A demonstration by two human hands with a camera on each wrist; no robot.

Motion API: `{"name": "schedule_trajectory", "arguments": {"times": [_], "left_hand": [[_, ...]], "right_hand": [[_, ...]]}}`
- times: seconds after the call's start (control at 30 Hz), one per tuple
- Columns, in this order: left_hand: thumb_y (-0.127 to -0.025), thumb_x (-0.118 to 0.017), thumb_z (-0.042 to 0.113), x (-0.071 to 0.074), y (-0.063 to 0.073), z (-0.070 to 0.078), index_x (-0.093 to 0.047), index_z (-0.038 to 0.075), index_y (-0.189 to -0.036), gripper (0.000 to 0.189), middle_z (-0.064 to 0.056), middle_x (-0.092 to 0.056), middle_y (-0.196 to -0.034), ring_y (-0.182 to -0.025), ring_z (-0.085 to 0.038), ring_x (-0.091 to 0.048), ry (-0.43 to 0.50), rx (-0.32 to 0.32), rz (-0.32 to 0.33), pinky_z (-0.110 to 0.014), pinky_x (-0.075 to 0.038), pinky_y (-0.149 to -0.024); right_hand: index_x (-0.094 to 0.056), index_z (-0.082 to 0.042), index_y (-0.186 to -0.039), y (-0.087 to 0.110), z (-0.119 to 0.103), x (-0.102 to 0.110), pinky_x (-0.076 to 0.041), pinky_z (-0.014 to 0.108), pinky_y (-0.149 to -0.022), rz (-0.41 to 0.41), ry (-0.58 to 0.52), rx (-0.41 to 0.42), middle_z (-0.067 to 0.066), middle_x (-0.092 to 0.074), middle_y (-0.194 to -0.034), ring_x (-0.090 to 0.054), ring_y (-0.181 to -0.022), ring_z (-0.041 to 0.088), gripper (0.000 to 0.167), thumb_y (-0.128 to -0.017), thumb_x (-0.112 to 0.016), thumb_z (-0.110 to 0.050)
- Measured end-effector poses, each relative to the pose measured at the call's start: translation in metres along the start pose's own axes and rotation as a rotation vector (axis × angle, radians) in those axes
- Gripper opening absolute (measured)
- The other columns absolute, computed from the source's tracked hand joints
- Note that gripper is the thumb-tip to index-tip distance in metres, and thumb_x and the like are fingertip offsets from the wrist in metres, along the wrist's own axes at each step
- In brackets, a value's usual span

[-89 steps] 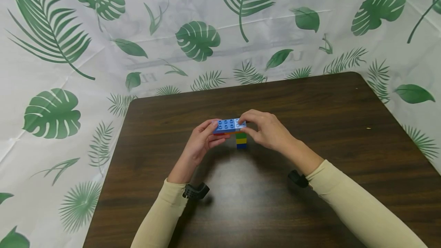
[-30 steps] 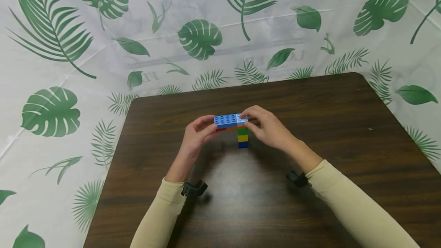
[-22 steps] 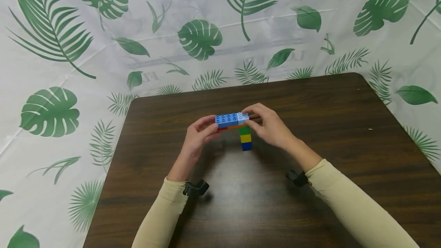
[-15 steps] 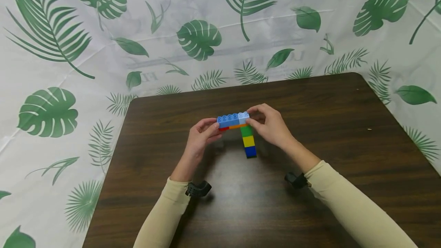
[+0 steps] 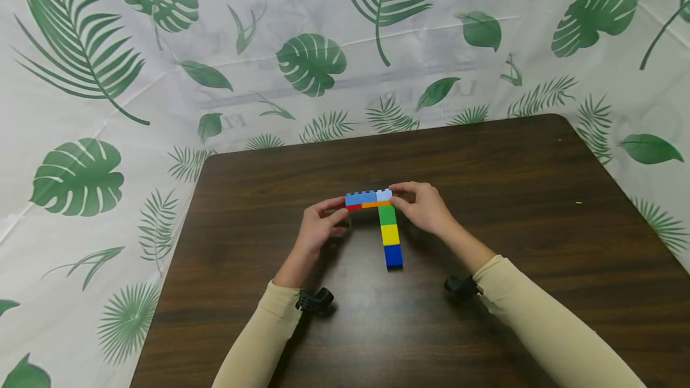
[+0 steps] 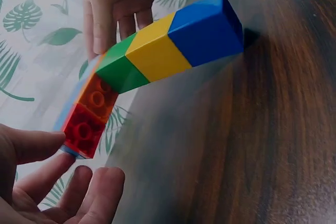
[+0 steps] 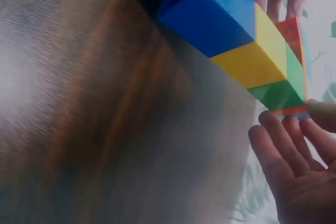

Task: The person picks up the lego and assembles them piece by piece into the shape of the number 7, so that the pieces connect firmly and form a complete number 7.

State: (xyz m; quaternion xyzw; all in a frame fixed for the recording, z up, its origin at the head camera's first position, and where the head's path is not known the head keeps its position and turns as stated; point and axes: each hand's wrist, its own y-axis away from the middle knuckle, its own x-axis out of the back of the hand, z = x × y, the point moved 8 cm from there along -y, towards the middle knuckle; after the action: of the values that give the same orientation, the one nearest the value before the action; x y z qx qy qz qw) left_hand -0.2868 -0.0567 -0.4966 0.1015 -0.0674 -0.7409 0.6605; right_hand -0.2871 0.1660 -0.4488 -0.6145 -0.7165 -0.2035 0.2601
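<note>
A toy building brick structure is held between both hands. Its top row joins a light blue brick (image 5: 360, 199) and a paler blue brick (image 5: 384, 195). Beneath them sit a thin red brick (image 6: 83, 132) and a thin orange brick (image 6: 97, 98). From the right end hangs a column of green (image 5: 387, 215), yellow (image 5: 390, 235) and dark blue (image 5: 393, 255) bricks, tilted towards me. My left hand (image 5: 314, 231) pinches the row's left end between thumb and fingers. My right hand (image 5: 427, 211) pinches the opposite end. Whether the column touches the table is unclear.
Under the hands lies a dark wood-grain table (image 5: 512, 196). A white sheet with green leaf prints (image 5: 404, 58) hangs behind it and along the sides. Each wrist wears a black strap-like device (image 5: 315, 300).
The structure has tipped: the column's lower end has swung towards me, and the studs on top now show from the side. Both hands have lowered slightly, keeping their hold.
</note>
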Motion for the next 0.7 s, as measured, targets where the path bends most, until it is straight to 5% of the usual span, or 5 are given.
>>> {"name": "schedule_trajectory", "arguments": {"times": [0.4, 0.57, 0.7], "left_hand": [[-0.096, -0.065, 0.014, 0.000, 0.000, -0.020, -0.065, 0.007, -0.127, 0.032, -0.012, -0.064, -0.122, -0.095, -0.026, -0.068, -0.120, 0.130, -0.042, -0.034, -0.059, -0.075], [-0.097, -0.064, 0.016, 0.000, -0.001, -0.023, -0.064, 0.006, -0.129, 0.034, -0.013, -0.065, -0.121, -0.096, -0.027, -0.068, -0.138, 0.134, -0.077, -0.035, -0.059, -0.074], [-0.097, -0.063, 0.017, 0.000, 0.001, -0.023, -0.062, 0.005, -0.131, 0.036, -0.014, -0.064, -0.122, -0.093, -0.028, -0.068, -0.165, 0.122, -0.097, -0.034, -0.059, -0.068]], "right_hand": [[-0.059, -0.005, -0.134, 0.001, 0.024, -0.021, -0.055, 0.035, -0.073, -0.072, 0.016, -0.096, 0.014, -0.064, -0.127, -0.060, -0.097, 0.028, 0.039, -0.098, -0.062, -0.018], [-0.057, -0.004, -0.136, 0.001, 0.027, -0.026, -0.054, 0.040, -0.082, -0.097, 0.023, -0.107, 0.015, -0.061, -0.131, -0.059, -0.101, 0.029, 0.040, -0.099, -0.060, -0.018], [-0.057, -0.005, -0.137, 0.001, 0.029, -0.029, -0.054, 0.035, -0.072, -0.106, 0.033, -0.113, 0.015, -0.060, -0.132, -0.058, -0.092, 0.027, 0.040, -0.099, -0.059, -0.019]]}}
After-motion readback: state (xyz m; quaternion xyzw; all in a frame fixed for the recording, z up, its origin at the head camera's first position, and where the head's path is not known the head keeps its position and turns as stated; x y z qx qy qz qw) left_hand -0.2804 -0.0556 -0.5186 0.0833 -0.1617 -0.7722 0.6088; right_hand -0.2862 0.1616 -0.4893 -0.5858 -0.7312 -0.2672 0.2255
